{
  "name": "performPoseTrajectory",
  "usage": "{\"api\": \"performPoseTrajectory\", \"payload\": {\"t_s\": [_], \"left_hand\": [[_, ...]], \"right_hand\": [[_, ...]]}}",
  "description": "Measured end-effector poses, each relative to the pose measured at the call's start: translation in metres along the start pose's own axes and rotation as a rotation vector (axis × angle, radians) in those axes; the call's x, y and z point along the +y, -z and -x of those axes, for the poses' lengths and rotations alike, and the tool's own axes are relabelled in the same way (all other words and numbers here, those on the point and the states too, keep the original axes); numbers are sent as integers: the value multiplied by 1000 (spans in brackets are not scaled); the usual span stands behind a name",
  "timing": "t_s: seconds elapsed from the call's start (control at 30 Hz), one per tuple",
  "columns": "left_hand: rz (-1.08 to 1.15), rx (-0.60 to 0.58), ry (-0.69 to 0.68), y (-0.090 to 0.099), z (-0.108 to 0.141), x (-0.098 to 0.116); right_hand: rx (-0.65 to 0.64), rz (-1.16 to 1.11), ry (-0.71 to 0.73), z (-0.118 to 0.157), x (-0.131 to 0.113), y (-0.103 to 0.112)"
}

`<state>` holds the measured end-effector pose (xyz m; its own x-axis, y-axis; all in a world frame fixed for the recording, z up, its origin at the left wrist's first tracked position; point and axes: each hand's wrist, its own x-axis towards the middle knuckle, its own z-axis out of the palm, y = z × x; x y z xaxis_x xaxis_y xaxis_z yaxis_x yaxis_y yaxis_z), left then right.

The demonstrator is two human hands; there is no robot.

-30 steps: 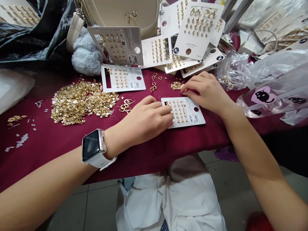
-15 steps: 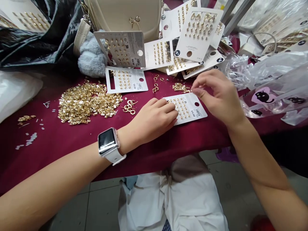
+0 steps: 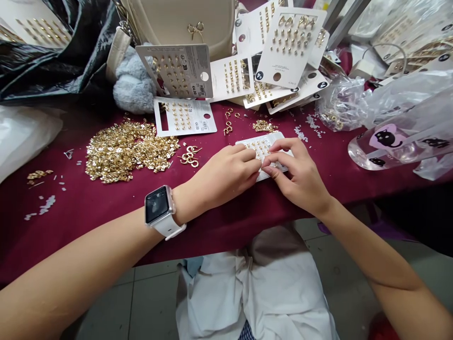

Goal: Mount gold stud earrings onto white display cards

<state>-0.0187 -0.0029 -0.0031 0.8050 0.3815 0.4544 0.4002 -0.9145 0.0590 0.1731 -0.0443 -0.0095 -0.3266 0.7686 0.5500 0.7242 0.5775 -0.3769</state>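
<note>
A white earring card [image 3: 257, 144], backed with rows of small gold earring backs, lies flat on the dark red cloth [image 3: 219, 219]. My left hand [image 3: 226, 177], with a watch [image 3: 157, 206] on its wrist, is curled over the card's left edge and holds it down. From the right, my right hand [image 3: 297, 174] reaches over the card, thumb and fingertips drawn together in a pinch on its surface. Whatever small piece sits between those fingertips is hidden. Just behind the card is a small heap of gold earring backs [image 3: 264, 126].
To the left spreads a large pile of gold earring backs [image 3: 123, 151], with hoop earrings [image 3: 190, 157] beside it. Further earring cards [image 3: 290, 47] lean against a beige bag [image 3: 177, 21]. Clear plastic bits [image 3: 300, 133] and a cat-print cup in plastic [image 3: 375, 144] are on the right.
My right hand has come down and left from above the card's right end onto the card. My left hand has stayed on its left edge.
</note>
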Motion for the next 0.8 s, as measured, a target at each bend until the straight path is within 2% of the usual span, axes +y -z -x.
{"api": "performPoseTrajectory", "payload": {"t_s": [0.33, 0.6, 0.8], "left_hand": [[114, 38, -2, 0, 0, -3], [170, 0, 15, 4, -1, -2], [198, -41, 9, 6, -2, -3]], "right_hand": [[-23, 25, 19, 1, -1, -1], [-5, 15, 101, 1, -1, 1], [-21, -37, 80, -2, -1, 1]]}}
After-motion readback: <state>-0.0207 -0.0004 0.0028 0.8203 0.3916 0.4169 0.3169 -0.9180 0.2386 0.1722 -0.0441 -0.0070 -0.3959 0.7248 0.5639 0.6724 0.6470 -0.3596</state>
